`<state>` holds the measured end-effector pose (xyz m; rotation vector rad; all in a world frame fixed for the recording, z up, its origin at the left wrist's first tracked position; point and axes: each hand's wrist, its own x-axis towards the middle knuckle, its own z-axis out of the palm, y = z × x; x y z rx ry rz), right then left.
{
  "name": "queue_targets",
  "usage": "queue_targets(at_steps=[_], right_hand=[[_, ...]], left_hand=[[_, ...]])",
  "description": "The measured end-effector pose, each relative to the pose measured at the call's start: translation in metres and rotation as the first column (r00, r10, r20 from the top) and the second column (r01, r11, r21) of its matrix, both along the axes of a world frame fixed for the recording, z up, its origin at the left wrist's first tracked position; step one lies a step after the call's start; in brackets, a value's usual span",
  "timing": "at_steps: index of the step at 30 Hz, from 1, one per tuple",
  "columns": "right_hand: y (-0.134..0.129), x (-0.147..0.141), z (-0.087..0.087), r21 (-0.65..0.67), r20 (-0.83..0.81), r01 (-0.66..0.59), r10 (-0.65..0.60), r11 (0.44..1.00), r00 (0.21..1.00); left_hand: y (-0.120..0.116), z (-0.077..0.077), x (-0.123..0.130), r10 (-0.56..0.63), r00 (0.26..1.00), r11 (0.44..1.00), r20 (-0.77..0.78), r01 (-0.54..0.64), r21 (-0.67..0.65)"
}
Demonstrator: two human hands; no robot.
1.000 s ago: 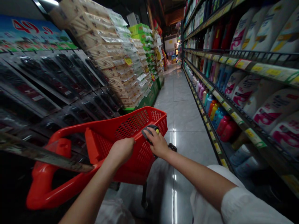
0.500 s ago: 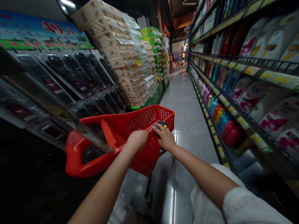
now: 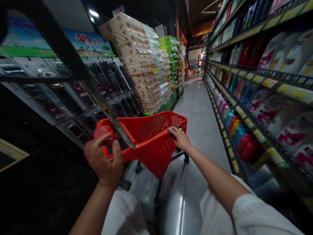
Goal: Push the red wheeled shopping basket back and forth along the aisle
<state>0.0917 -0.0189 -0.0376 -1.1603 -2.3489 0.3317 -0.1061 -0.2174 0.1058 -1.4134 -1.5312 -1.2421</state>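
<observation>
A red plastic shopping cart [image 3: 153, 148] with perforated sides stands in front of me, angled into the aisle. My left hand [image 3: 105, 156] is at its thick red handle [image 3: 104, 129], thumb and fingers apart and curved, not closed round it. Farther forward, my right hand [image 3: 181, 138] rests at the near side rim of the basket. Its fingers are bent over a small black-and-yellow object [image 3: 179, 128], whose kind I cannot make out. Most of the basket floor is hidden behind the near wall.
Shelves of shampoo-like bottles [image 3: 244, 140] line the right side. On the left hang blister-packed goods [image 3: 127, 101], with stacked tissue-like packs [image 3: 137, 65] beyond. A worn metal strip [image 3: 114, 117] slants down across the handle area. Grey tiled floor [image 3: 195, 120] runs ahead.
My left hand has left the near rim and moved back to the handle, opening. The right hand keeps its place on the rim. The view has shifted, so the cart appears farther right.
</observation>
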Motion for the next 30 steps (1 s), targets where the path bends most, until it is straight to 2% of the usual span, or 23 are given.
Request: queue_targets(at_steps=[1,2,4,6,9,13,15,18,20,22,24,26,30], right_hand=[[0.002,0.0,0.001,0.002,0.014,0.025,-0.025,1.0,1.0],[0.004,0.0,0.002,0.008,0.032,0.049,-0.049,0.999,0.998],[0.01,-0.004,0.006,0.02,0.081,0.088,-0.089,0.996,0.993],[0.015,-0.009,0.014,0.031,0.14,0.111,-0.114,0.993,0.984],[0.02,-0.017,0.03,0.039,0.22,0.114,-0.12,0.993,0.968],[0.02,-0.019,0.042,0.043,0.271,0.139,-0.145,0.989,0.952],[0.016,-0.016,0.042,0.056,0.262,0.16,-0.169,0.985,0.95],[0.005,-0.01,0.038,0.039,0.253,0.226,-0.229,0.973,0.94],[-0.008,-0.009,0.035,0.006,0.226,0.278,-0.273,0.96,0.935],[-0.027,-0.015,0.033,-0.031,0.157,0.303,-0.294,0.953,0.943],[-0.051,-0.029,0.034,-0.06,0.048,0.275,-0.272,0.96,0.961],[-0.076,-0.049,0.037,-0.064,-0.073,0.195,-0.199,0.979,0.977],[-0.109,-0.073,0.045,-0.006,-0.243,0.021,-0.022,1.0,0.97]], left_hand=[[0.001,-0.001,0.0,-0.057,0.991,0.998,0.119,0.052,0.039],[0.005,-0.001,0.001,-0.148,0.964,0.989,0.22,0.15,0.005],[0.018,0.0,0.006,-0.317,0.848,0.916,0.426,0.39,-0.093],[0.033,0.004,0.012,-0.377,0.721,0.852,0.582,0.516,-0.087],[0.049,0.011,0.018,-0.425,0.551,0.784,0.718,0.621,-0.013],[0.059,0.013,0.02,-0.471,0.431,0.736,0.77,0.674,0.072],[0.061,0.013,0.018,-0.5,0.388,0.706,0.774,0.701,0.105],[0.062,0.012,0.011,-0.493,0.365,0.681,0.79,0.727,0.09],[0.063,0.013,0.003,-0.468,0.353,0.666,0.81,0.743,0.062],[0.067,0.015,-0.005,-0.445,0.316,0.624,0.838,0.78,0.037],[0.073,0.016,-0.011,-0.417,0.281,0.576,0.864,0.817,0.013],[0.081,0.017,-0.013,-0.391,0.267,0.549,0.881,0.836,-0.01],[0.09,0.016,-0.009,-0.38,0.276,0.567,0.883,0.824,-0.014]])
